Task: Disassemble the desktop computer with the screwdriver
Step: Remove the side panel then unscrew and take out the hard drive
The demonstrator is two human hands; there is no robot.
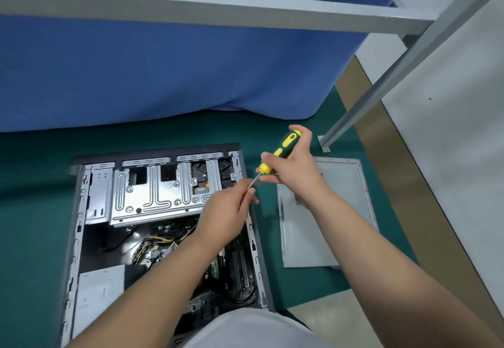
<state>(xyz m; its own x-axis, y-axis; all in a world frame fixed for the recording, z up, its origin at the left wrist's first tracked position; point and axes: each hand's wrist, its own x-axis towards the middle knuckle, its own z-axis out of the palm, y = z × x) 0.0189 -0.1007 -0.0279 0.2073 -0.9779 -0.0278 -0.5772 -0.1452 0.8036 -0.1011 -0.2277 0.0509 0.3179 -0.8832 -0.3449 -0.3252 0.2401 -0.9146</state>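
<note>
An open desktop computer case (81,211) lies on its side on the green floor, its silver drive cage (152,192) at the far end and the motherboard with cables nearer me. My right hand (291,165) grips the yellow-and-black handle of a screwdriver (283,148), held above the case's far right corner. My left hand (229,208) pinches the tip of the screwdriver's metal shaft with its fingertips. Whether a screw sits at the tip is hidden by my fingers.
The removed grey side panel (335,227) lies flat on the floor right of the case. A blue cloth (163,69) hangs down behind the case. A grey metal frame leg (351,118) stands at the right, bolted to the floor near a white wall.
</note>
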